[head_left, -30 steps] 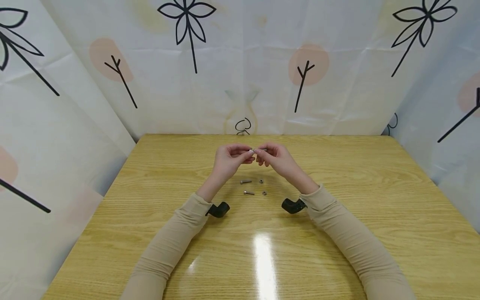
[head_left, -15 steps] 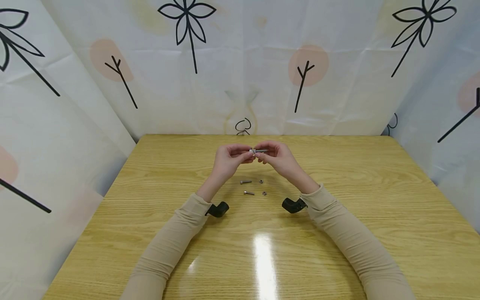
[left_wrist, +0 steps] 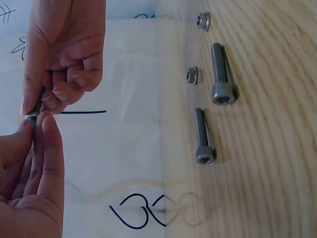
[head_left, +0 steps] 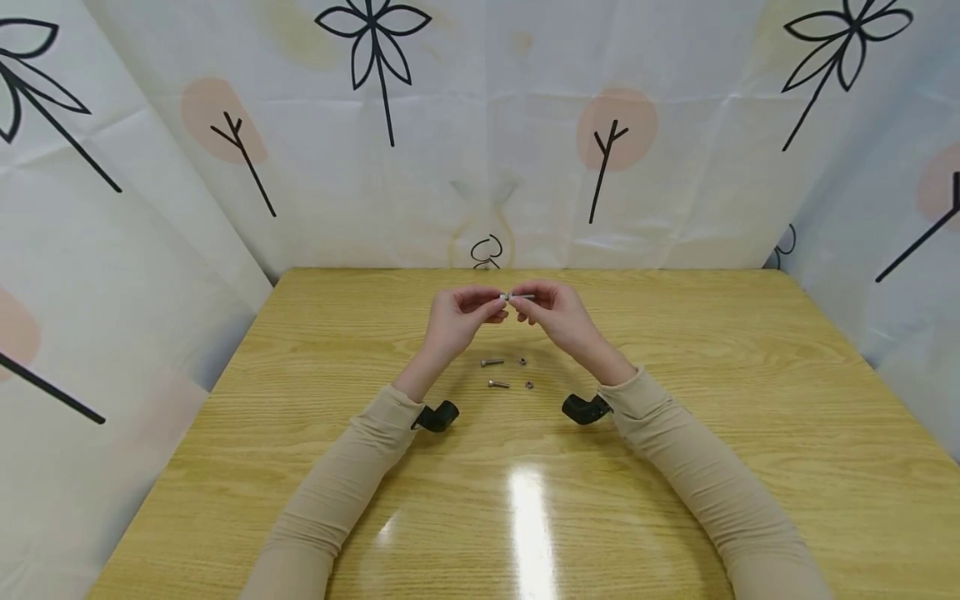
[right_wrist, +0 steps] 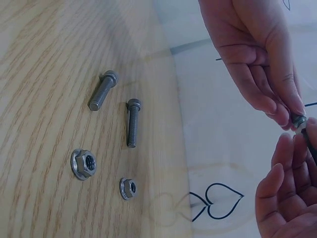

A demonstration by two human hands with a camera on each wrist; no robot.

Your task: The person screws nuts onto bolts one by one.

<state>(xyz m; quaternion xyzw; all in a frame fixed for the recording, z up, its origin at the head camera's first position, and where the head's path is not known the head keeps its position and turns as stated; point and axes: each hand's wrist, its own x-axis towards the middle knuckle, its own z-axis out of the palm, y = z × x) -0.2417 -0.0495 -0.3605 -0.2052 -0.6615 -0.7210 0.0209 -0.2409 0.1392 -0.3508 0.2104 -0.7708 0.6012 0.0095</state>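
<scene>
1. The held bolt (head_left: 522, 297) was raised over the far part of the tabletop (head_left: 712, 350), about midway between the left and right edges. It lay roughly level, its head end toward the left edge and its shank toward the right.
2. The left hand (head_left: 456, 320) had its grip pinching the head end of the held bolt between thumb and fingertips.
3. The right hand (head_left: 561, 318) had its grip pinching the same bolt just beside, along the shank, with the fingertips of both hands close together. Fingers hid much of the metal, so whether a nut sat on the shank could not be told.
4. Below the hands, the far bolt (right_wrist: 132, 126) and the near bolt (right_wrist: 101, 94) lay on the tabletop, well apart from its edges, both with socket heads toward the left edge.
5. Beyond their tips, toward the right edge, rested the far nut (right_wrist: 128, 189) and the near nut (right_wrist: 82, 165), both flanged. Each was apart from its neighbouring bolt.
6. A black device showed at each beige cuff, the left one (head_left: 438, 417) and the right one (head_left: 585, 409).
7. A pale curtain (head_left: 525, 192) with plant drawings stood behind the far edge.
</scene>
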